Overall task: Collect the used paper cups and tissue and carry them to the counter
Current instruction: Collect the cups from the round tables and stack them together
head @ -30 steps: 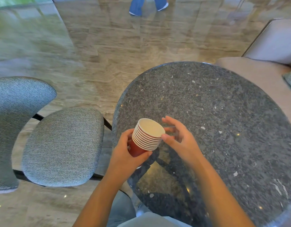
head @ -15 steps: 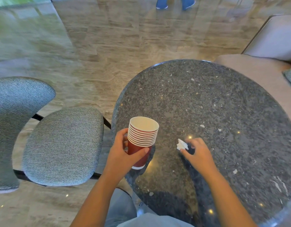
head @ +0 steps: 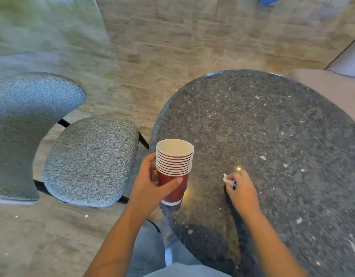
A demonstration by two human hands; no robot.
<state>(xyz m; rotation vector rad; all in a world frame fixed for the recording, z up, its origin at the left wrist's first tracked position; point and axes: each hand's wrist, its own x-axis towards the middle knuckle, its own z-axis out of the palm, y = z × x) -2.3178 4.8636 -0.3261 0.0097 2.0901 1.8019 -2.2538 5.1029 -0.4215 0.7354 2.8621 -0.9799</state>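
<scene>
A stack of several red paper cups (head: 174, 168) with white rims is held upright in my left hand (head: 150, 186), just above the left edge of the round dark stone table (head: 272, 136). My left thumb wraps across the front of the lowest cup. On the tabletop to the right, my right hand (head: 242, 191) has its fingers curled down and pinches a small crumpled white tissue (head: 227, 179). Only a corner of the tissue sticks out to the left of the fingers.
A grey fabric chair (head: 88, 160) stands left of the table, its curved backrest (head: 27, 120) at the far left. A beige sofa (head: 332, 90) borders the table at the upper right. Polished stone floor stretches beyond. A person's blue shoe (head: 267, 0) shows at the top.
My right hand left the cup stack, dropped to the tabletop and closed on the tissue. The view has swung so the table sits further right. My left hand keeps the stack.
</scene>
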